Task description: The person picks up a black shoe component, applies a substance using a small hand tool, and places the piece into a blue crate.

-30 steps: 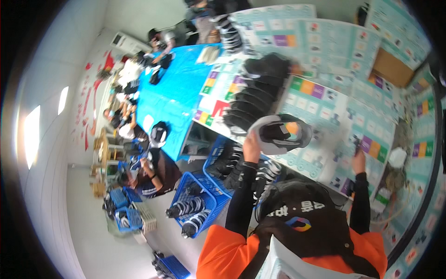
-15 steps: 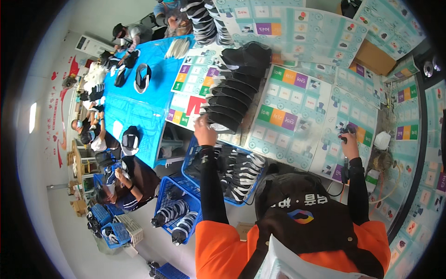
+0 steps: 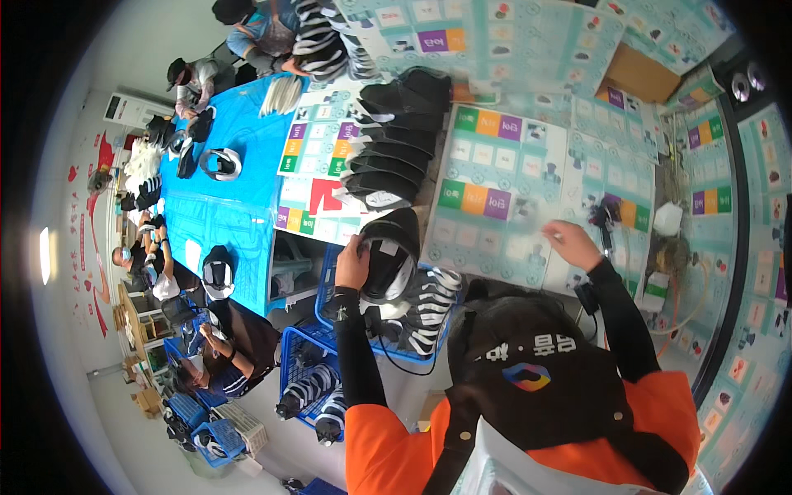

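Note:
My left hand (image 3: 353, 264) is closed on the edge of a black cap (image 3: 381, 290), turned so that its pale lining shows. The cap is held over the blue crate at the table's near edge. Beyond it, a row of nested black caps (image 3: 392, 161) lies on the table. My right hand (image 3: 572, 245) hovers over the patterned table sheet (image 3: 487, 247), fingers apart and holding nothing. To its right lies a small dark hand tool (image 3: 607, 213) with a cord, its exact kind too small to make out.
Blue crates (image 3: 290, 351) with black-and-white caps stand on the floor at my near left. A blue-covered table (image 3: 223, 194) holds more caps. Several people work around it. A white cup-like thing (image 3: 668, 219) and a coiled hose (image 3: 701, 301) are at the right.
My right hand has let go of the dark hand tool and moved left. My left hand has taken a cap from the near end of the row and drawn it nearer.

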Demonstrator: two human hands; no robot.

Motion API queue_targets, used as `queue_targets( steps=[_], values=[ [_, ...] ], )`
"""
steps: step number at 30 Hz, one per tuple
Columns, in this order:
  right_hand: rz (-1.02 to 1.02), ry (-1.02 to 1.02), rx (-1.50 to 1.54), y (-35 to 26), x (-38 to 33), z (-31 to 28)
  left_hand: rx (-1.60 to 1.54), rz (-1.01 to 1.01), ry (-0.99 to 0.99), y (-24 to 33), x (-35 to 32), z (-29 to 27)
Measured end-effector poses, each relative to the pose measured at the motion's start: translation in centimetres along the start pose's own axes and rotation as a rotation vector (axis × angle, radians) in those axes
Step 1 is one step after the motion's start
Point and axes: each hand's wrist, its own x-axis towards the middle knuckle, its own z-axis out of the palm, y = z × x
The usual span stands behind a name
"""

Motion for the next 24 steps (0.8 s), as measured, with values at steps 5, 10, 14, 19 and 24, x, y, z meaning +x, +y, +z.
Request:
queue_targets(
  steps=[5,10,14,19,24],
  values=[
    [-0.198,-0.172,-0.082,-2.0,4.0,4.4,0.000,0.051,0.303,2.4,-1.4,3.7],
    [-0.162,-0.249,0.056,-2.8,5.4,7.2,0.220,0.103,0.155,0.5,-3.9,7.7],
    [-0.248,-0.365,-0.045,-1.8,5.3,10.7,0.173,0.140,0.223,-0.6,-6.3,11.4],
    [-0.258,-0.510,-0.075,-2.2,6.5,13.7,0.229,-0.051,0.235,0.9,-4.7,11.0],
    [-0.340,-0.335,-0.178,-5.9,10.6,18.8,0.241,0.150,0.169,0.1,-6.1,10.6]
  ],
)
